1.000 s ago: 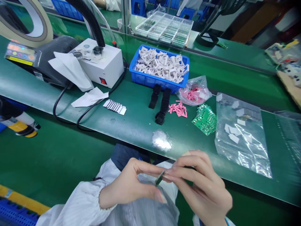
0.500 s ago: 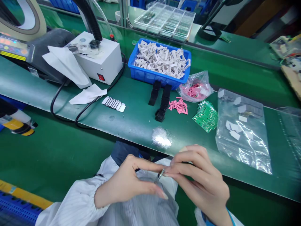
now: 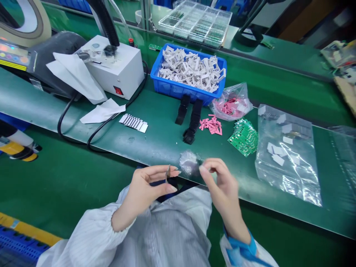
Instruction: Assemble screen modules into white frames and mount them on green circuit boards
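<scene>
My left hand (image 3: 148,183) pinches a small thin flat part (image 3: 168,172) edge-on between thumb and fingertips, just in front of the table edge. My right hand (image 3: 219,183) hovers beside a crumpled wad of clear film (image 3: 189,162) on the green table; its fingers are curled and pinched together near the wad, and what they hold, if anything, does not show. A row of small white pads (image 3: 134,123), two black stacks of parts (image 3: 191,118), loose pink strips (image 3: 211,125) and a pile of green circuit boards (image 3: 244,138) lie beyond the hands.
A blue bin of white plastic pieces (image 3: 189,72) stands behind, a white control box (image 3: 115,66) with black cables to its left. A clear bag (image 3: 286,152) with white pads lies at right, a bag of pink strips (image 3: 230,104) near the bin. Clear compartment trays (image 3: 196,24) sit at the back.
The hands have come apart and risen toward the table edge. My left hand keeps the thin part; my right hand has moved right, up to the film wad.
</scene>
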Action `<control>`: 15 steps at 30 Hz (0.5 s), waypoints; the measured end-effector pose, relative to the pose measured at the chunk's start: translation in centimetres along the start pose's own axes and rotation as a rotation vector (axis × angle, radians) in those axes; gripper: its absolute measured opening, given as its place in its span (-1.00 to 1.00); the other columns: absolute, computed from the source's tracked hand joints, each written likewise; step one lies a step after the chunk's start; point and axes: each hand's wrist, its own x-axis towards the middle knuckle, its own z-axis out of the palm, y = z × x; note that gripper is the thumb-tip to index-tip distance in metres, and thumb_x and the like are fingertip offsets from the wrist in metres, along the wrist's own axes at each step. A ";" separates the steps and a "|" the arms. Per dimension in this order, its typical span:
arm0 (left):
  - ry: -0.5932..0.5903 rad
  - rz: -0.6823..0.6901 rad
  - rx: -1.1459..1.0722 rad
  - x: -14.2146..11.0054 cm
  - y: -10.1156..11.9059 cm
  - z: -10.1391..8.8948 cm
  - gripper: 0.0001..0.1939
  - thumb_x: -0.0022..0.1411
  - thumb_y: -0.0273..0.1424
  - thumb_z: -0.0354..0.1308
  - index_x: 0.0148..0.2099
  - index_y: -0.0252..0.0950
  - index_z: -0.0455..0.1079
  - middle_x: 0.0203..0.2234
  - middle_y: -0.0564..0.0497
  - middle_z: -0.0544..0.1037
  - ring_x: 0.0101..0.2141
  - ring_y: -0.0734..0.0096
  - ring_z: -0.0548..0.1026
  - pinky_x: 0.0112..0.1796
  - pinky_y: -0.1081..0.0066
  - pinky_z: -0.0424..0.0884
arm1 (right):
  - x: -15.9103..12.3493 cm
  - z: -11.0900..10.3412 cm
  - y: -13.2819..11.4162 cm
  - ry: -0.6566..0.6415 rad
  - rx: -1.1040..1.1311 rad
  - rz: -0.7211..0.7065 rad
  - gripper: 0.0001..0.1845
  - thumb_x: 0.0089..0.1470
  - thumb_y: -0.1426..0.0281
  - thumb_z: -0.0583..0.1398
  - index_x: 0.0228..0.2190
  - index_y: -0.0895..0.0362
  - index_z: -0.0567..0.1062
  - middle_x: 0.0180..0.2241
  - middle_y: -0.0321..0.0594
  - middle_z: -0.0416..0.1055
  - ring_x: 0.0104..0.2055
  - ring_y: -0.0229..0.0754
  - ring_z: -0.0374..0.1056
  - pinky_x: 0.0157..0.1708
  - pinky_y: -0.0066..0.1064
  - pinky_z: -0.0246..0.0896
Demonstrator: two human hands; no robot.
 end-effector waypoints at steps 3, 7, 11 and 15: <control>-0.003 -0.013 0.079 0.2 0.7 -0.1 -0.65 -0.28 -0.53 0.41 -0.32 -0.25 0.55 -0.40 0.01 0.65 -0.25 0.18 0.60 -0.15 0.30 0.50 | 0.4 2.2 2.1 0.066 -0.169 0.028 -0.88 0.11 0.41 0.13 -0.45 0.18 0.36 -0.43 -0.23 0.36 -0.33 -0.27 0.24 -0.33 -0.43 0.13; -0.060 -0.050 0.139 0.1 1.5 -0.1 -0.57 -0.26 -0.52 0.41 -0.22 -0.26 0.52 -0.42 0.00 0.65 -0.23 0.16 0.59 -0.23 0.33 0.53 | 0.1 3.2 2.8 0.115 -0.293 -0.078 -0.83 0.09 0.44 0.16 -0.22 0.15 0.44 -0.20 -0.18 0.46 -0.11 -0.16 0.28 -0.16 -0.33 0.06; -0.076 -0.009 0.298 0.1 2.1 -0.2 -0.43 -0.23 -0.43 0.42 -0.06 -0.23 0.46 -0.40 0.02 0.65 -0.22 0.13 0.59 -0.18 0.29 0.51 | -0.2 1.8 1.9 0.026 -0.286 -0.356 -0.76 0.08 0.55 0.16 -0.18 0.10 0.45 -0.18 -0.30 0.49 -0.06 -0.19 0.32 -0.09 -0.32 0.05; -0.006 0.233 0.691 0.4 2.1 -0.2 -0.32 -0.22 -0.26 0.43 0.03 -0.12 0.41 -0.32 0.08 0.65 -0.19 0.16 0.57 -0.03 0.26 0.41 | 0.5 -0.5 0.1 0.056 -0.066 -0.298 -0.83 0.08 0.47 0.18 -0.22 0.14 0.43 -0.30 -0.25 0.49 -0.20 -0.25 0.32 -0.19 -0.38 0.19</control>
